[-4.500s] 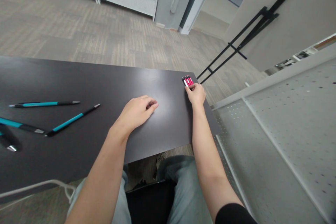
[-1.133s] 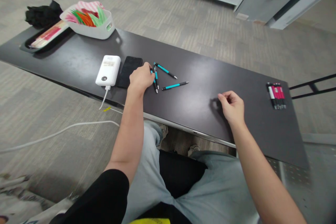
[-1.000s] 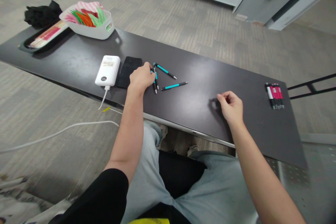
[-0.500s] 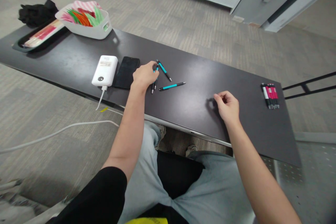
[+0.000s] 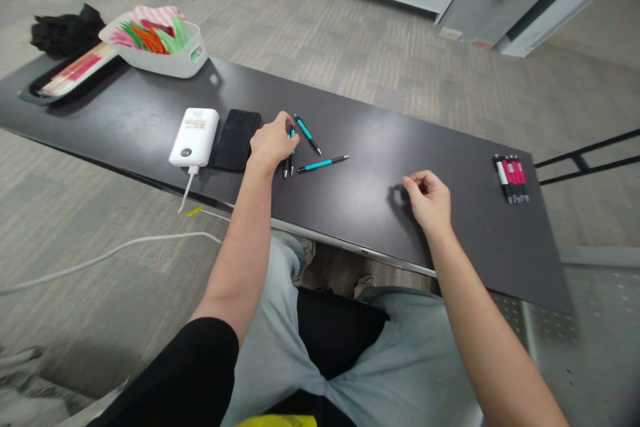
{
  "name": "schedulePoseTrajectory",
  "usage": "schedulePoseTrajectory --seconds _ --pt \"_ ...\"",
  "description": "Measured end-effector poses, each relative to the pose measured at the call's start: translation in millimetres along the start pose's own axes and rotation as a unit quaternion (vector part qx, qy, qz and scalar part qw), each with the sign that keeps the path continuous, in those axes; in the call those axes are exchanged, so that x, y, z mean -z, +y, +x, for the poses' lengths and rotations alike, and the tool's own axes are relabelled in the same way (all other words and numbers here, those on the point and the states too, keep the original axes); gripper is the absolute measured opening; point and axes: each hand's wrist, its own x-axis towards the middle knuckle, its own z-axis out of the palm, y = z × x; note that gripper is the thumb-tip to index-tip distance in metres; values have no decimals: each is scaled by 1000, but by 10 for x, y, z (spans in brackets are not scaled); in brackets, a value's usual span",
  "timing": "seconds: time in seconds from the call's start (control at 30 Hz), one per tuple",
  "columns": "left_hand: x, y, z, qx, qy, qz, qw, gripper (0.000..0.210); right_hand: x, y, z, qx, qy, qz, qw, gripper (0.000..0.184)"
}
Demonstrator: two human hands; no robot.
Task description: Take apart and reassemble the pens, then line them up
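Observation:
My left hand (image 5: 273, 140) is on the table with its fingers curled round two blue-and-black ballpoint pens (image 5: 291, 159), which lie side by side; their far ends are partly hidden by the fingers. To the right of it, a third blue pen (image 5: 307, 133) slants on the tabletop. A fourth blue pen (image 5: 324, 164) lies nearly crosswise, closer to me. My right hand (image 5: 430, 200) hovers low over the table's right half, thumb and fingers bent together, and nothing shows in it.
On the dark table (image 5: 365, 207), a black phone (image 5: 236, 140) and a white power bank (image 5: 195, 137) with a cable sit left of my left hand. Several red and white pens (image 5: 511, 179) form a row at the right end. A white basket (image 5: 165, 63) and black tray (image 5: 37, 95) stand far left.
The whole view has shifted slightly. My left hand stays at the two blue pens, with its fingers moved a little; my right hand keeps its bent pose above the table.

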Motion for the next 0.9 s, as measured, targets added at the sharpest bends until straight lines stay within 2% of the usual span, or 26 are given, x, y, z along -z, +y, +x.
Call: schedulePoseTrajectory --seconds 0.3,0.47,0.57,0.63,0.77,0.9 --pt "53 -85 -95 -3 79 -143 987 45 9 -17 -4 13 -12 -27 999 29" --pt "127 10 -131 -58 147 -272 949 42 -5 -60 -17 7 -22 -28 999 31" --pt "104 130 -100 -101 144 -357 917 42 -10 -69 -31 7 -38 -26 999 30" --pt "50 223 -70 -113 134 -383 907 41 -16 -65 -37 7 -45 -26 999 31" --pt "-128 421 -6 -128 117 -415 893 44 -43 -43 -38 10 -54 -26 998 37" --pt "-324 685 39 -152 102 -470 864 48 -80 -22 -41 23 -59 -28 998 37"
